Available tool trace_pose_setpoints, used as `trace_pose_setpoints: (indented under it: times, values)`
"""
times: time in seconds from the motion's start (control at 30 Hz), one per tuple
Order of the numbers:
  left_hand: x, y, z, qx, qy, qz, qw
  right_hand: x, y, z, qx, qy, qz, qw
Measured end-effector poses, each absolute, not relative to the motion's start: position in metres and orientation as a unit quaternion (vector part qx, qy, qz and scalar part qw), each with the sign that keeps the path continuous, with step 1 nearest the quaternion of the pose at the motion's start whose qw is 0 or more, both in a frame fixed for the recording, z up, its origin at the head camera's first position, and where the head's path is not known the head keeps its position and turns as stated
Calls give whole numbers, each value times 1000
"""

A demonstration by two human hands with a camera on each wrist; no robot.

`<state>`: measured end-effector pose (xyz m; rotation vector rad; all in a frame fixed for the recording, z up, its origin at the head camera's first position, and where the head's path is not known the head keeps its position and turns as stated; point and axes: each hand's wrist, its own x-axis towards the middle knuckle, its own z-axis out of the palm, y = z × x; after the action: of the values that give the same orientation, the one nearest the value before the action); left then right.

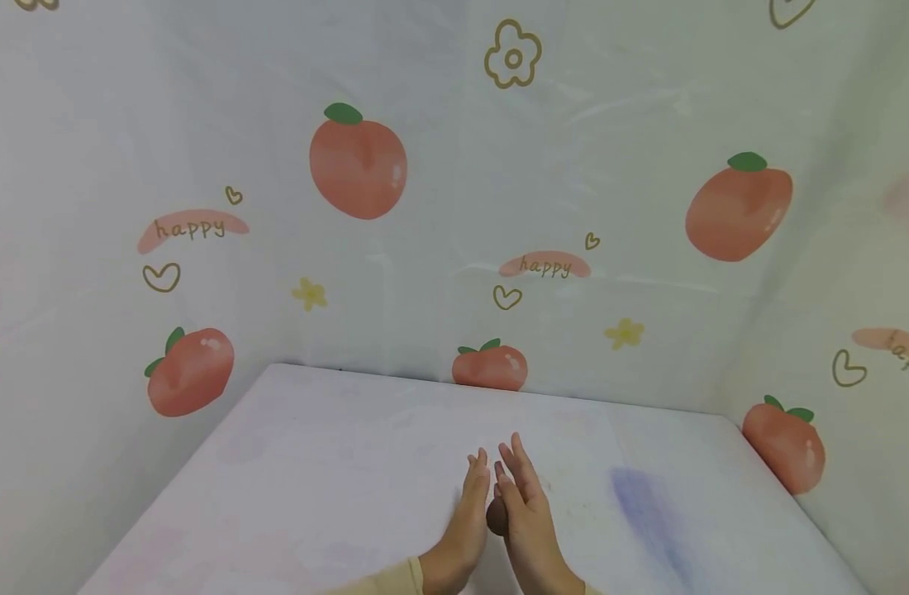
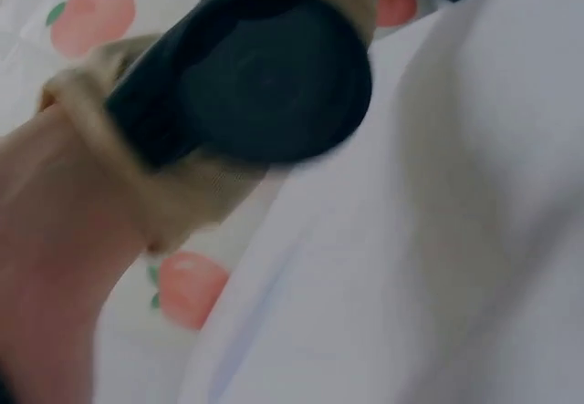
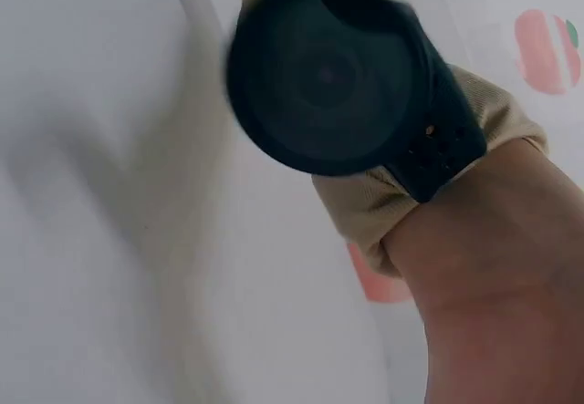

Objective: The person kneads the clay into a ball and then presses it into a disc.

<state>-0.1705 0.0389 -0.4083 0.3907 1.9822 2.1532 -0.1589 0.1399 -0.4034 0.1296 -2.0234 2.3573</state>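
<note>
Between the two palms in the head view sits a dark brown lump (image 1: 497, 517), rounded at its near end; a thinner brown part shows farther up by the fingertips. My left hand (image 1: 465, 519) stands on edge with straight fingers, its palm facing the lump. On the other side my right hand (image 1: 530, 516) faces it, fingers also straight, palm against the lump. Much of the lump is hidden by the right hand. The wrist views show neither the lump nor any fingers, only the opposite wrist with a round dark camera (image 2: 274, 76) and a tan sleeve (image 3: 351, 208).
A pale table (image 1: 335, 471) with a blue-violet smear (image 1: 648, 512) on its right part lies under the hands. White sheets (image 1: 440, 248) printed with peaches, hearts and the word "happy" enclose it at the back and sides. Hand shadows fall on the tabletop in the wrist views.
</note>
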Motion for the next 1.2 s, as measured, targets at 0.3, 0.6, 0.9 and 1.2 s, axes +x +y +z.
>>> trace_pose_setpoints:
  times: [0.3,0.6,0.9,1.2]
  values:
    - [-212,-13,-399,220,834,500,81,-157,155,-405,33,-665,746,24]
    - [-219,-45,-393,231,882,388,137,-156,161,-412,29,-674,738,11]
    - [-215,-59,-391,242,881,377,153,-174,184,-410,101,-781,616,14]
    - [-204,-60,-386,262,880,367,149,-187,198,-409,189,-921,341,-19]
